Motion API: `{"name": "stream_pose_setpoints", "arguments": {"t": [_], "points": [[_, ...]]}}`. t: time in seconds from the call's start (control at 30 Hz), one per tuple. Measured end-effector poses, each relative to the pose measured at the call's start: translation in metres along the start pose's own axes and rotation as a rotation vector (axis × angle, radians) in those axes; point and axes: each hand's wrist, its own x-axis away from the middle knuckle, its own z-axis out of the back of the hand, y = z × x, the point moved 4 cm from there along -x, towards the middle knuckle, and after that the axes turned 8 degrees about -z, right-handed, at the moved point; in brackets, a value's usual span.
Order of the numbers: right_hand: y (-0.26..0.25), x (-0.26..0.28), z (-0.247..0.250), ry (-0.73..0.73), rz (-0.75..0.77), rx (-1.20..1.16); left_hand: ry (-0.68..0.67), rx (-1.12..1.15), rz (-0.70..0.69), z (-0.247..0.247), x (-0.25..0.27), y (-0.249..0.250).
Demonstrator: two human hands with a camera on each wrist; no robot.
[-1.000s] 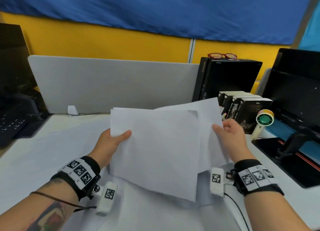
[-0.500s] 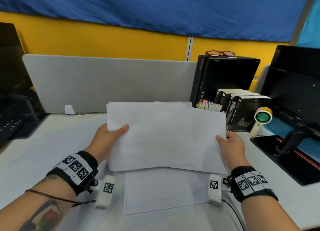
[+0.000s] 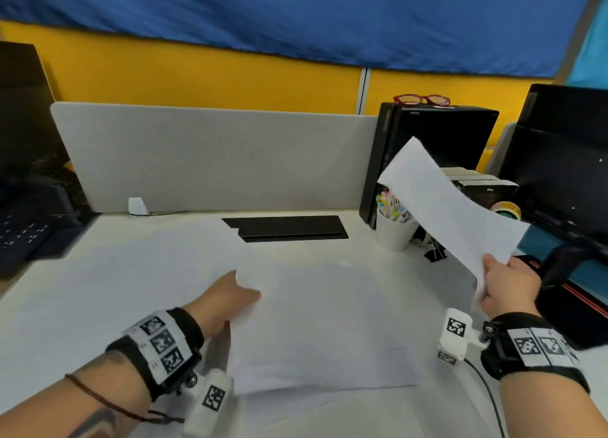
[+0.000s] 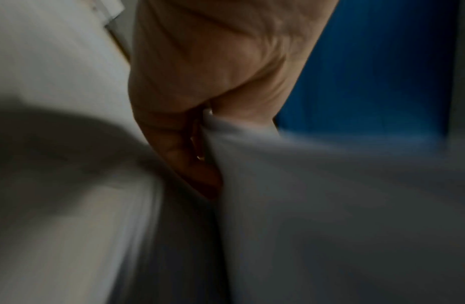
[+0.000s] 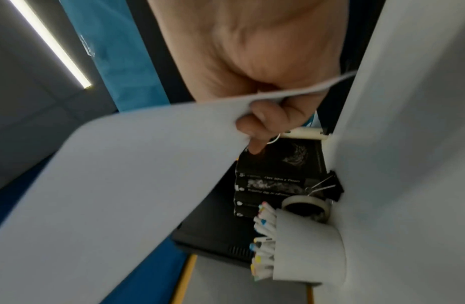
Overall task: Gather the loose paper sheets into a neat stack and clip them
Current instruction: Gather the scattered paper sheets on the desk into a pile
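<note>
A pile of white paper sheets (image 3: 324, 329) lies flat on the white desk (image 3: 98, 289) in front of me. My left hand (image 3: 232, 298) pinches its left edge, thumb on top; the left wrist view shows the fingers (image 4: 192, 162) under the blurred sheets (image 4: 330, 205). My right hand (image 3: 506, 288) holds a single sheet (image 3: 442, 207) raised and tilted over the right side of the desk. In the right wrist view its fingers (image 5: 262, 123) curl round that sheet's (image 5: 122, 185) edge. A black binder clip (image 3: 435, 255) (image 5: 329, 185) lies beside the pen cup.
A white cup of coloured pens (image 3: 394, 232) stands at the right, with a tape roll (image 5: 304, 205), black books (image 3: 487, 187) and a PC tower (image 3: 437, 131) behind. A monitor (image 3: 559, 161) stands far right. A grey divider (image 3: 214, 158) closes the back. A keyboard (image 3: 23, 237) lies left.
Both hands held the sheets up together before. Now the left hand has brought its sheets down flat onto the desk, and the right hand has carried one sheet off up to the right.
</note>
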Motion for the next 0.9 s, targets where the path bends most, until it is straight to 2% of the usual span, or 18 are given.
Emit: {"name": "stream_pose_setpoints", "arguments": {"t": [0.07,0.13,0.23,0.33,0.4,0.5,0.6,0.67,0.77,0.9], "points": [[-0.004,0.012,-0.012,-0.125,0.023,0.089,-0.028,-0.062,-0.004,-0.004,0.004,-0.006],[-0.005,0.030,-0.031,-0.251,0.117,0.264,-0.036,-0.050,-0.019,-0.007,0.006,-0.007],[0.010,0.052,-0.057,-0.398,0.192,0.529,0.077,0.029,0.055,-0.005,0.007,-0.001],[0.031,0.062,-0.074,-0.495,0.209,0.730,0.141,0.139,0.158,0.000,0.004,0.003],[0.040,0.070,-0.081,-0.506,0.196,0.800,0.106,0.218,0.203,0.001,0.000,0.001],[0.048,0.081,-0.083,-0.477,0.049,0.942,-0.008,0.262,0.214,-0.001,-0.004,-0.002],[0.056,0.093,-0.086,-0.522,-0.157,0.991,-0.025,0.194,0.198,-0.004,-0.008,-0.010],[0.059,0.096,-0.089,-0.555,-0.182,1.023,-0.018,0.146,0.200,-0.006,-0.010,-0.017],[0.056,0.101,-0.088,-0.523,-0.195,1.081,-0.009,0.136,0.191,-0.011,-0.010,-0.020],[0.058,0.098,-0.083,-0.584,-0.302,0.953,-0.002,0.146,0.178,-0.012,-0.009,-0.024]]}}
